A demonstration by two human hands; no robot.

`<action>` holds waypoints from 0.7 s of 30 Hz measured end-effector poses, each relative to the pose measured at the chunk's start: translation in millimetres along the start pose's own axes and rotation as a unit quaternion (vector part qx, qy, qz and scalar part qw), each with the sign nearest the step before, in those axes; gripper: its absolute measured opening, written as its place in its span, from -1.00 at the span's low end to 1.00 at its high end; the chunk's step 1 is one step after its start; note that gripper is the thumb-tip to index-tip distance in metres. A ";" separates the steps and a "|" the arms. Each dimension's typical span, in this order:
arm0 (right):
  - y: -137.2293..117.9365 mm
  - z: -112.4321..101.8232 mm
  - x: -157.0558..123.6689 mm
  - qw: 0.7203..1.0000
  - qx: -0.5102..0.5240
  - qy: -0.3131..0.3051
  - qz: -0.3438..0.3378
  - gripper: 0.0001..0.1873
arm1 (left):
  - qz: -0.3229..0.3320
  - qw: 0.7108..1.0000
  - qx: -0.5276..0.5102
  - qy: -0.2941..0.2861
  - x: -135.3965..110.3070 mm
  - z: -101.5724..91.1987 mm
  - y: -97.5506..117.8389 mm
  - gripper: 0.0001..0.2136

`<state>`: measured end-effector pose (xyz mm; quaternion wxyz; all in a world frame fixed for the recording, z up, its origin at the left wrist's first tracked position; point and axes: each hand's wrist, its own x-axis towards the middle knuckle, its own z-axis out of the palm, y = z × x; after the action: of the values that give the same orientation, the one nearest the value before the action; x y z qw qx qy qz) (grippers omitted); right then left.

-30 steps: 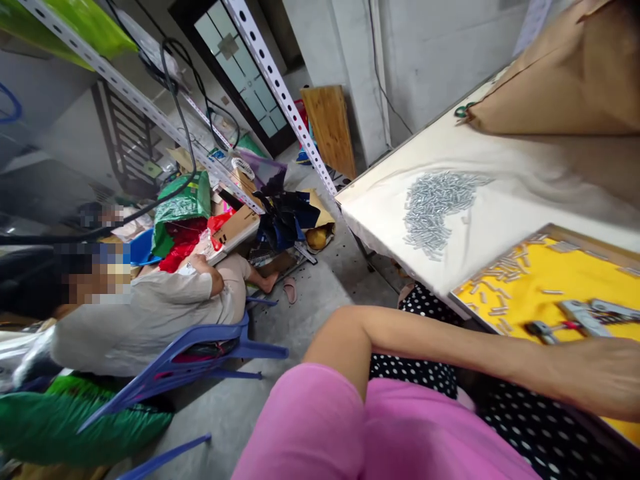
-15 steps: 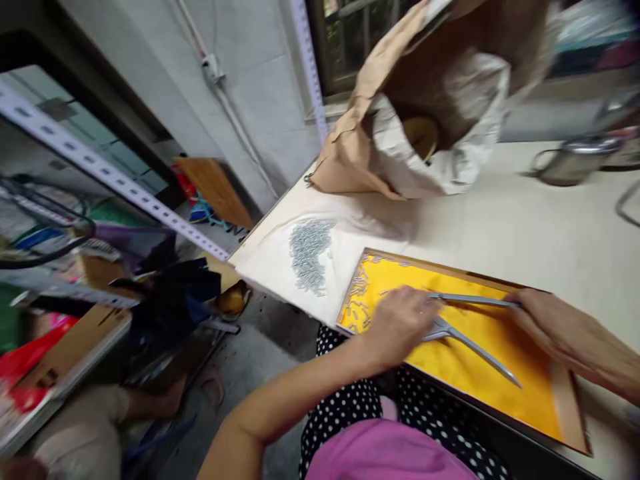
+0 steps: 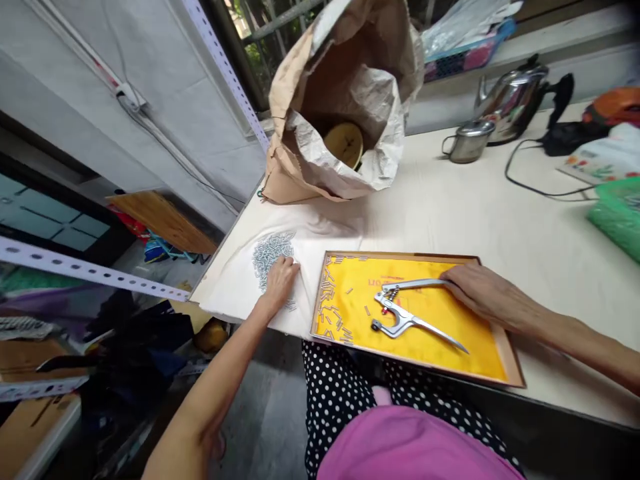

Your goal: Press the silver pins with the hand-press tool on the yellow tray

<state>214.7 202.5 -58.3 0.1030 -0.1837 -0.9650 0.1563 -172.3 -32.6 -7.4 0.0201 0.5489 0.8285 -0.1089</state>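
Observation:
My left hand (image 3: 281, 283) is at the near right side of a pile of small silvery metal pins (image 3: 267, 253) lying on a white cloth. Its fingers point down and are closed together; whatever is between them is hidden. My right hand (image 3: 467, 290) grips the upper handle of metal hand-press pliers (image 3: 395, 317), whose jaws are apart. The pliers are over a shallow brown tray (image 3: 507, 357) lined with yellow cloth (image 3: 435, 340). Several small metal pieces (image 3: 330, 310) are scattered along the tray's left side.
A big paper sack (image 3: 295, 170) with a round yellowish object (image 3: 345, 143) inside stands behind the pile. Farther right are a metal cup (image 3: 467, 141), a shiny kettle (image 3: 517, 100), a black cord (image 3: 510, 170) and a green basket (image 3: 620, 210). The table's left edge borders a cluttered floor.
My left hand has left the pliers' jaws and moved left to the pin pile. My right hand still holds the upper handle. The view has swung to the right.

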 end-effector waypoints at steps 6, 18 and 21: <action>-50.3 -8.8 -16.4 0.995 -0.066 0.047 -0.058 -0.70 | 0.002 0.998 -0.055 0.039 10.6 -9.6 -6.9 -0.73; -82.2 23.8 -24.8 0.996 -0.076 0.003 -0.042 -0.78 | -0.077 0.829 -0.550 -0.068 -45.7 -29.4 159.4 -0.77; -80.8 23.7 -24.8 0.995 -0.086 0.019 -0.053 -0.79 | -0.074 0.836 -0.540 -0.071 -44.2 -22.5 166.2 -0.78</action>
<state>205.2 115.3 -56.4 0.1132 -0.1431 -0.9812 0.0631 -1.0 -5.9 -5.0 0.3637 0.3793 0.7901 0.3157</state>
